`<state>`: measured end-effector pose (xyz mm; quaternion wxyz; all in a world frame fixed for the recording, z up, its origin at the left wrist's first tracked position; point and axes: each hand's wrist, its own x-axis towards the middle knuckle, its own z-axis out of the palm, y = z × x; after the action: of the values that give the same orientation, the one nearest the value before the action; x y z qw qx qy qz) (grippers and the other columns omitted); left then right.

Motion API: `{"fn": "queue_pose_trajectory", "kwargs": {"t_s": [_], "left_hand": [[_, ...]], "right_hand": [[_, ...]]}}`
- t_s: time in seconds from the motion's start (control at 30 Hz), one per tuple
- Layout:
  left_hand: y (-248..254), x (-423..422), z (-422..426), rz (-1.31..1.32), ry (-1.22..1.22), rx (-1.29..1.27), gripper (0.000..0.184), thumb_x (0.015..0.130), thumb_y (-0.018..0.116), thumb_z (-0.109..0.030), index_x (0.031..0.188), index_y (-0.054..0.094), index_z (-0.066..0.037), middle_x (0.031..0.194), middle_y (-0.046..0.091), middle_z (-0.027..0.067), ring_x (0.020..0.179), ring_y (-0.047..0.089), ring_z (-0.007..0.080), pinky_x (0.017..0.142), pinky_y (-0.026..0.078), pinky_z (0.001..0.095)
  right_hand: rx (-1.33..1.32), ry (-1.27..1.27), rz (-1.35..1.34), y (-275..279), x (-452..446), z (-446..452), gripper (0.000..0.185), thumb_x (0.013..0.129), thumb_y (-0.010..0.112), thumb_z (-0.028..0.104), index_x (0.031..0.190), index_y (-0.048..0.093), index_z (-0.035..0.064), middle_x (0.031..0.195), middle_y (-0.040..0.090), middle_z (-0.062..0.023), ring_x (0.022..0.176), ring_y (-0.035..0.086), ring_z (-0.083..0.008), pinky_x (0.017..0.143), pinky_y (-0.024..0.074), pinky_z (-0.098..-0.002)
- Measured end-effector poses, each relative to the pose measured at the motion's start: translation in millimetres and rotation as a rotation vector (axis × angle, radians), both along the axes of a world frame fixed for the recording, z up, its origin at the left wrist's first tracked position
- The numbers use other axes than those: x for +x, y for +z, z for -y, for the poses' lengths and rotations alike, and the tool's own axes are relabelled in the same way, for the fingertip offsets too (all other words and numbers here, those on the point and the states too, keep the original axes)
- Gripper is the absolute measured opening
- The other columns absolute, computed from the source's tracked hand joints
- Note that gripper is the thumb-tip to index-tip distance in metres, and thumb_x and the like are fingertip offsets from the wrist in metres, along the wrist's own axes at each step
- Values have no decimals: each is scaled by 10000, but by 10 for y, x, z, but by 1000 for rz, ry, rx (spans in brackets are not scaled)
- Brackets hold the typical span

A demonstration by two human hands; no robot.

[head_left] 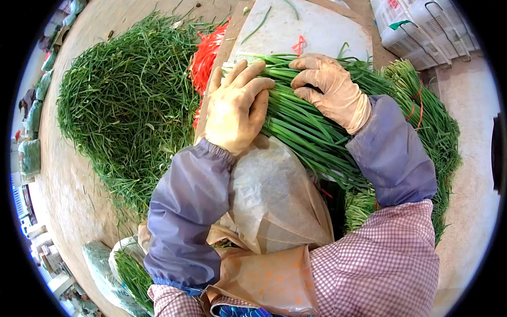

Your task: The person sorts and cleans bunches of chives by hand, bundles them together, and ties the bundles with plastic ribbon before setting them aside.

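Note:
A thick sheaf of garlic chives lies across the board in front of me, its pale stalk ends to the left. My left hand, in a tan rubber glove, is bent over those stalk ends, its fingers somewhat apart. My right hand, in a matching glove, rests on top of the sheaf with curled fingers closed on the leaves. A small gap shows between its thumb and forefinger. The undersides of both hands are hidden. A red tie lies on the white board just beyond.
Loose greens form a large heap on the floor at left. Red plastic strips hang beside the board. Tied chive bundles are stacked at right, near white crates. A translucent plastic sheet covers my lap. Filled bags stand lower left.

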<state>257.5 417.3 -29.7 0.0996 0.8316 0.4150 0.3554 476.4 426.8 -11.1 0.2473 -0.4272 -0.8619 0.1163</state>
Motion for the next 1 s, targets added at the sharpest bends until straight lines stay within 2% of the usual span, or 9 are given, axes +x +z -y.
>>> {"fn": "queue_pose_trajectory", "kwargs": {"t_s": [0.1, 0.23, 0.4, 0.57, 0.67, 0.7, 0.77, 0.87, 1.0], "left_hand": [[-16, -6, -4, 5, -5, 8, 160, 830, 573, -127, 967, 654, -104, 1171, 605, 99, 1151, 522, 344, 1022, 299, 541], [21, -36, 29, -42, -14, -55, 210, 860, 550, -123, 1046, 648, -119, 1281, 559, 82, 1244, 461, 338, 1059, 255, 532], [11, -44, 29, -33, -11, -59, 218, 858, 556, -133, 1055, 648, -118, 1280, 559, 84, 1246, 458, 336, 1061, 254, 535], [2, -62, 41, -21, -16, -54, 221, 858, 555, -134, 1058, 648, -113, 1277, 560, 87, 1243, 460, 338, 1062, 252, 535], [-14, -61, 38, 20, -8, -11, 186, 841, 582, -143, 1011, 652, -117, 1220, 586, 82, 1195, 495, 334, 1048, 273, 544], [-22, -52, 40, 37, -5, 9, 169, 832, 595, -148, 987, 655, -119, 1193, 599, 79, 1172, 512, 331, 1041, 283, 549], [-28, -44, 35, 46, -9, 6, 167, 831, 599, -152, 984, 655, -118, 1191, 600, 79, 1169, 513, 332, 1039, 285, 543], [-13, -34, 34, 52, -9, -4, 159, 829, 606, -167, 969, 660, -114, 1183, 603, 81, 1162, 516, 334, 1041, 284, 528], [-5, -21, 27, 33, -1, -9, 157, 842, 593, -179, 963, 665, -108, 1188, 604, 86, 1162, 517, 334, 1056, 285, 502]], "right_hand": [[-29, -31, -25, -18, -40, 13, 87, 779, 664, 58, 852, 622, 37, 1093, 606, -101, 1078, 552, -270, 941, 426, -359], [-210, 10, -258, -19, 36, 3, 71, 795, 637, 70, 822, 609, 11, 1013, 612, -161, 1036, 568, -296, 910, 437, -361], [-733, -106, -695, 313, 221, 101, 101, 891, 606, 108, 863, 617, 12, 1103, 614, -48, 916, 563, -117, 839, 448, -257], [-515, -154, -657, 400, 326, 127, 153, 908, 604, 155, 858, 623, 11, 997, 645, -39, 791, 568, -84, 747, 475, -226], [-626, -185, -920, 516, 399, 114, 144, 905, 611, 157, 861, 641, 23, 880, 652, -33, 691, 562, -90, 661, 485, -230], [-645, -224, -917, 614, 446, 54, 150, 912, 604, 175, 897, 641, 30, 759, 636, -20, 623, 552, -105, 599, 484, -247], [-679, -65, -1028, 762, 641, -131, 156, 933, 550, 182, 970, 637, 58, 837, 639, -50, 696, 582, -149, 624, 491, -265], [-626, 97, -1317, 1013, 733, -446, 126, 939, 503, 210, 952, 568, 104, 815, 538, -31, 699, 512, -152, 610, 434, -280], [-472, 21, -1162, 997, 19, -136, 186, 923, 508, 246, 1045, 550, 112, 949, 519, -61, 850, 487, -200, 726, 386, -357]]}}
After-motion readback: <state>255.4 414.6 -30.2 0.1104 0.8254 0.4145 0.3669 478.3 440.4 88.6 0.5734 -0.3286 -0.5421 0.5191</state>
